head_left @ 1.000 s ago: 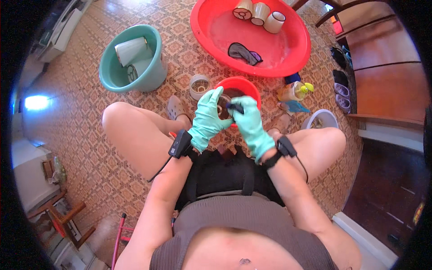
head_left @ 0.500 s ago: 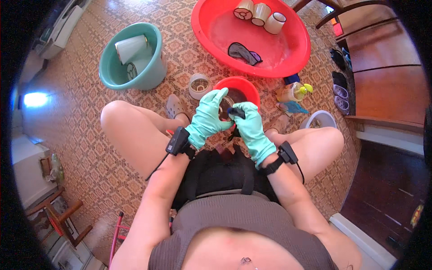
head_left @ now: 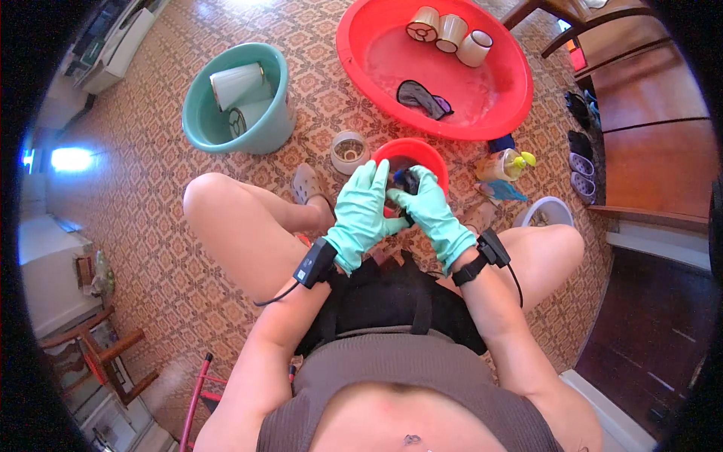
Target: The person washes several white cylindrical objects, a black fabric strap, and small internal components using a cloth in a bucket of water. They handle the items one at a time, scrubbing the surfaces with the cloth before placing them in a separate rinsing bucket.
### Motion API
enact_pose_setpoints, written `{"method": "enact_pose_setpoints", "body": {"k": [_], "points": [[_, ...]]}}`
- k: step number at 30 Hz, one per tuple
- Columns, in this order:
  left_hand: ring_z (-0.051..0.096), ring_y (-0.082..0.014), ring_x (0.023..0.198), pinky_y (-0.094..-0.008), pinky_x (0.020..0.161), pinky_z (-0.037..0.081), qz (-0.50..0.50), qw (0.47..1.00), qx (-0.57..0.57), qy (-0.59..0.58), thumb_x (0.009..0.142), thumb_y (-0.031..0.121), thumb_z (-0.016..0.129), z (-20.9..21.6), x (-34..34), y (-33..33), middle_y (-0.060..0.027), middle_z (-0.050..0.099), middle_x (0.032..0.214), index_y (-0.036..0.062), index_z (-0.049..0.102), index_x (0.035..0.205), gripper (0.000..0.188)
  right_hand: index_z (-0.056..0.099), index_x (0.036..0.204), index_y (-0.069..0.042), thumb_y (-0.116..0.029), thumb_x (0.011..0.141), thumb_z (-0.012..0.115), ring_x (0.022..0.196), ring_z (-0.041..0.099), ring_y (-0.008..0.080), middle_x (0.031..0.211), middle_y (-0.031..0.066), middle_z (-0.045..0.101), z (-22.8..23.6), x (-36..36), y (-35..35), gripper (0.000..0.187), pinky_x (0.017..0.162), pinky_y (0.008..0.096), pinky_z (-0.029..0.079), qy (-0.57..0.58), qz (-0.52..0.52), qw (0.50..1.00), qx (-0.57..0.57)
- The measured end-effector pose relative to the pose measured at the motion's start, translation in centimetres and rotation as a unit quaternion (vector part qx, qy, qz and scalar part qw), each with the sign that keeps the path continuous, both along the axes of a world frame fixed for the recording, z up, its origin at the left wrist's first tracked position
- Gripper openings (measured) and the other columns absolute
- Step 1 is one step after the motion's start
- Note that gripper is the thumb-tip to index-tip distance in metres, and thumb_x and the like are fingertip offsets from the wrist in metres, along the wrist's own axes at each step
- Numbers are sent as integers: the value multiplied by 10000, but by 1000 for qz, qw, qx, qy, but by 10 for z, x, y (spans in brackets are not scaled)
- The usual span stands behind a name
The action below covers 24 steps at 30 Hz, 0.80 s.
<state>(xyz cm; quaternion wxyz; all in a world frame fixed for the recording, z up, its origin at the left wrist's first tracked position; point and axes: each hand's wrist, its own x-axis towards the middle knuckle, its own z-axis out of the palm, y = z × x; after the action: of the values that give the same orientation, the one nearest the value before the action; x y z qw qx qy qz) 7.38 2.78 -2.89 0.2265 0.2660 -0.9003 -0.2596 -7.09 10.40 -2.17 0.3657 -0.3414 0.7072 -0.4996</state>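
Both my hands wear mint-green rubber gloves and work close together over a small red bucket. My left hand has its fingers raised together and its thumb reaching across, curved around a round piece that is mostly hidden now. My right hand is closed on a dark object with a blue end, whose kind I cannot make out; it presses in toward the left palm. A small white round lampshade stands on the floor just left of the bucket.
A wide red basin holds white lampshades and a grey cloth item. At left stands a teal bucket with more lampshades. A pump bottle, blue cloth and pale tub lie right.
My hands have tilted and turned; the round rim that showed between them is now mostly hidden. The dark object sits more upright, nearer the bucket. The whole view has shifted slightly.
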Motion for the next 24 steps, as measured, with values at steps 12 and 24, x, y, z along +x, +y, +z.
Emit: {"method": "enact_pose_setpoints", "body": {"k": [12, 24], "points": [[512, -405, 1179, -454, 1010, 433, 51, 995, 38, -78, 636, 384, 857, 8, 4, -9, -232, 515, 1293, -15, 406, 1390, 965, 650, 831, -77, -530, 892, 681, 613, 486, 77, 696, -18, 561, 80, -125, -50, 458, 550, 259, 407, -36, -33, 996, 71], [535, -319, 1174, -405, 1053, 415, 54, 980, 171, -85, 589, 272, 901, 96, -16, -75, -174, 559, 1235, -9, 517, 1264, 826, 389, 1445, -19, -215, 767, 822, 1007, 635, 257, 1157, 162, 628, 12, -414, -158, 828, 884, 357, 519, 249, -58, 947, 193]]}}
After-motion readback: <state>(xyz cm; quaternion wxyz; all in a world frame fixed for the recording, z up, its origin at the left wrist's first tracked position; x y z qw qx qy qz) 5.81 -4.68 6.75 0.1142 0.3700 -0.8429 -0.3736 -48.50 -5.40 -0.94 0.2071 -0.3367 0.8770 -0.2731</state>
